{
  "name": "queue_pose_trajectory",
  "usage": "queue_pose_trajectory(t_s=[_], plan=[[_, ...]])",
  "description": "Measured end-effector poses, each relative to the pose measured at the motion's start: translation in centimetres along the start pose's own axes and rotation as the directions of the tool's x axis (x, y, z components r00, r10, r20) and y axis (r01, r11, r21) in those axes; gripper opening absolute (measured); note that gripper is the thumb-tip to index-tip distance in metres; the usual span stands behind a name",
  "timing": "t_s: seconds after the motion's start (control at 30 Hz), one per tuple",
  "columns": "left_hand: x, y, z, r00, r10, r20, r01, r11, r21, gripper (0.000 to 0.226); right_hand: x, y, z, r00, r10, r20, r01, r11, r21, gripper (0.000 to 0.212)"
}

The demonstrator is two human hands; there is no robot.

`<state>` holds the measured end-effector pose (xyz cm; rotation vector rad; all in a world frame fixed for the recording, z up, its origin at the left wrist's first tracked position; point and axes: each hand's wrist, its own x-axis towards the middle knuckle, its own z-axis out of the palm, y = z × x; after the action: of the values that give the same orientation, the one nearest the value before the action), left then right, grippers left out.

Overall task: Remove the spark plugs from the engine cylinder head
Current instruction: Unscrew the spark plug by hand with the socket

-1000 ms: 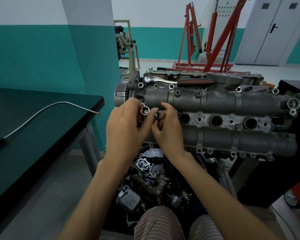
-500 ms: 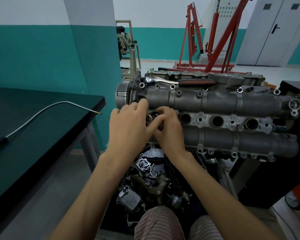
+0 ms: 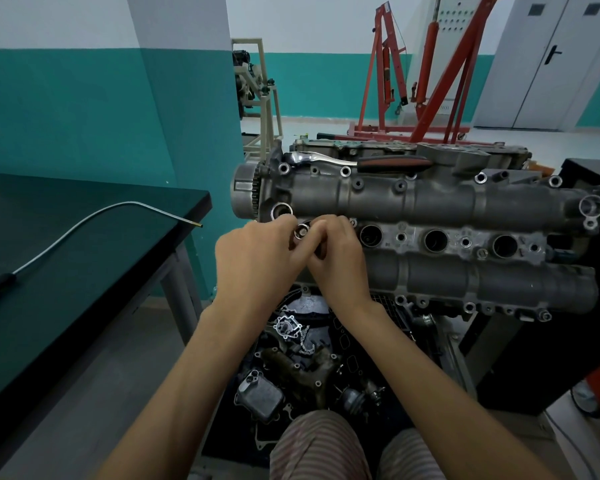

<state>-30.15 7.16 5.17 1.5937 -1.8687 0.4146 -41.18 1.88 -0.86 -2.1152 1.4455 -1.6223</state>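
Both hands meet over the left end of the cylinder head (image 3: 430,202), at the first of its four plug wells. The left hand (image 3: 253,258) has its fingers curled round a bright metal socket (image 3: 301,232), and the right hand (image 3: 336,258) pinches the same piece from the other side, its fingers bent in over it. Whether a spark plug sits inside the socket or still down in that covered well cannot be told; the three wells (image 3: 436,240) to the right show only dark openings. The ratchet (image 3: 357,161) lies unused along the head's far edge. The likely trouble is a slip: the piece is small and smooth, and if a plug is pulled free with a jerk it could drop among the loose engine parts (image 3: 291,368) below the head's near edge, cracking its insulator or getting lost there. Tilting the socket in the well could also jam it.
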Motion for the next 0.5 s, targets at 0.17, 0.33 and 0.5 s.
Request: queue_pose_trajectory(t_s=[0.17,0.33,0.5], plan=[[-0.2,-0.5,-0.6,0.989,0.146,-0.026,-0.149,0.979,-0.143,0.031,0.0,-0.1,0.0,1.0,0.006,-0.017,-0.006,1.0,0.006,0.025],[0.3,0.0,0.1,0.998,0.051,0.023,-0.049,0.995,-0.086,0.032,0.1,-0.2,0.0,1.0,0.012,-0.019,-0.011,1.0,0.018,0.02],[0.7,0.1,0.4,0.997,-0.081,0.007,0.08,0.994,0.071,0.06,0.0,-0.1,0.0,1.0,0.01,-0.015,-0.01,1.0,0.027,0.02]])
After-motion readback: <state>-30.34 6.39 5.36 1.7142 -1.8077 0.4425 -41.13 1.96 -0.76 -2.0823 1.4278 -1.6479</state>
